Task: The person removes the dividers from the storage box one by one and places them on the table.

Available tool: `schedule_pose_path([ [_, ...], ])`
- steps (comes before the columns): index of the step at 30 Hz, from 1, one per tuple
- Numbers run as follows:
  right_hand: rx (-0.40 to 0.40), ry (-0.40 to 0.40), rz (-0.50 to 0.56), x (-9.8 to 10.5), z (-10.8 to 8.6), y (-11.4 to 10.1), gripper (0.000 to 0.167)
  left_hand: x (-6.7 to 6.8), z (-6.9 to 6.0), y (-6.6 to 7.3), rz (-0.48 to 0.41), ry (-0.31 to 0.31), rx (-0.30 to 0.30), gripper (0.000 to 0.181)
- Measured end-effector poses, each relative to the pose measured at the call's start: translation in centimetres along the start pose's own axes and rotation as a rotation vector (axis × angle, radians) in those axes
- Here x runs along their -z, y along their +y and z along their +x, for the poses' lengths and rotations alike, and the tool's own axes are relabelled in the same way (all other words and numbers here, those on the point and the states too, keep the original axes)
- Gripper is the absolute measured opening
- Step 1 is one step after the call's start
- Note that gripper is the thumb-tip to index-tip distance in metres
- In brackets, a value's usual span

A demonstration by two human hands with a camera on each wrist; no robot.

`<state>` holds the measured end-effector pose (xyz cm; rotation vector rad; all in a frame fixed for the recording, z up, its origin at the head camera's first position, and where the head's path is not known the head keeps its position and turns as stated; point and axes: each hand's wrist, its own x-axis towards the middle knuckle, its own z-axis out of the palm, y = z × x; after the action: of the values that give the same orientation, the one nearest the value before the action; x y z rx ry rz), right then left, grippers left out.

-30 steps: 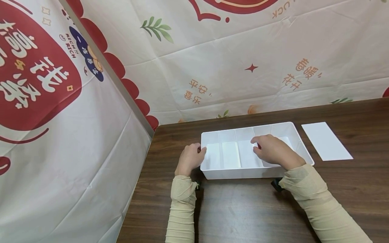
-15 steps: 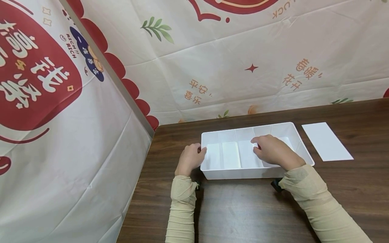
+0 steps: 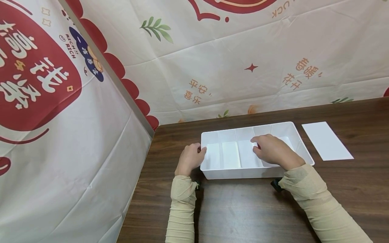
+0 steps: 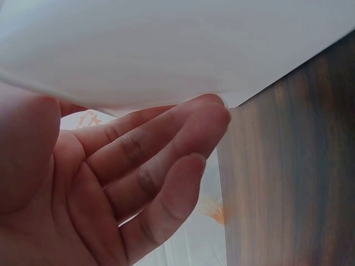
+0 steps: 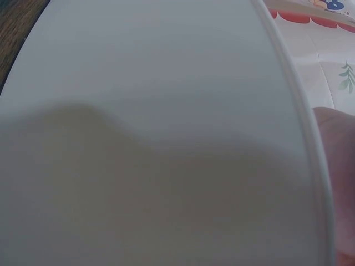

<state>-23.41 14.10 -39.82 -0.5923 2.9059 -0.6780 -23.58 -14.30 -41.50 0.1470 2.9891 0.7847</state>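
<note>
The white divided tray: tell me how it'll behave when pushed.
The tray has thin-looking walls, so it's probably light for its size. Its dividers likely keep it stiff. Low and broad on the table, it should slide rather than tip.

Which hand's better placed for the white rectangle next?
Right, likely: the right hand is nearer the white rectangle, while the left hand is at the left end of the white tray. Whether the right fingertips pinch anything is hidden.
</note>
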Motion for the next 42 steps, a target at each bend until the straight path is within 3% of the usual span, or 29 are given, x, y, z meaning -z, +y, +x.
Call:
schedule_pose_path([
  [28, 0.026, 0.036, 0.007, 0.13, -0.11, 0.18, 0.034, -0.15, 0.17, -0.01, -0.008, -0.015, 0.021, 0.031],
  [42, 0.073, 0.087, -0.002, 0.08, -0.12, 0.21, 0.032, -0.04, 0.13, -0.12, 0.016, 0.002, -0.013, 0.031],
])
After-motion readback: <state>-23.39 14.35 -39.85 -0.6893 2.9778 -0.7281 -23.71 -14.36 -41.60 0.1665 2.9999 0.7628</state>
